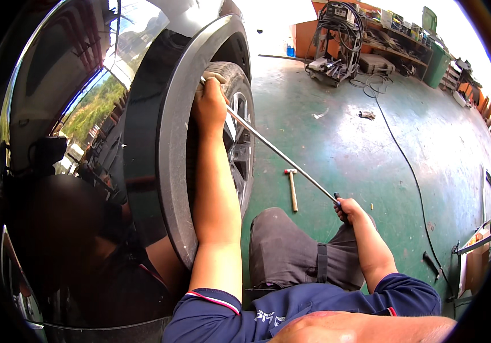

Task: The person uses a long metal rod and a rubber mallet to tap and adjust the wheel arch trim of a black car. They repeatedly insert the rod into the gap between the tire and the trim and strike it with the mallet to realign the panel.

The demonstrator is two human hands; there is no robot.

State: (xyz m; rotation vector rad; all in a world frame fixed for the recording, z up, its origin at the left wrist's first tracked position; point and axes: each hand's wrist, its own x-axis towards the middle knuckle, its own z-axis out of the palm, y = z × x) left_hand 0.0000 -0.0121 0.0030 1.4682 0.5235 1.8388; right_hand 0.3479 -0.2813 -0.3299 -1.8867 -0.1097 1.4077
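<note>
A long, thin metal rod (282,155) with a black handle (338,200) runs slantwise in front of the car wheel (239,137). My right hand (350,209) is closed round its handle, above my right thigh. My left hand (210,106) reaches up between the tyre (231,74) and the dark wheel arch trim (174,114), its fingers closed round the rod near the far end. The rod's tip is mostly hidden by that hand. The glossy black car body (85,188) lies left of my left arm, with reflections on it.
On the green floor (314,143) lies a hammer (293,191) with a wooden handle. A cart with coiled cables (340,40) stands at the back, near a cluttered workbench (397,40) and a green bin (437,66). A black cable (400,148) crosses the floor at right.
</note>
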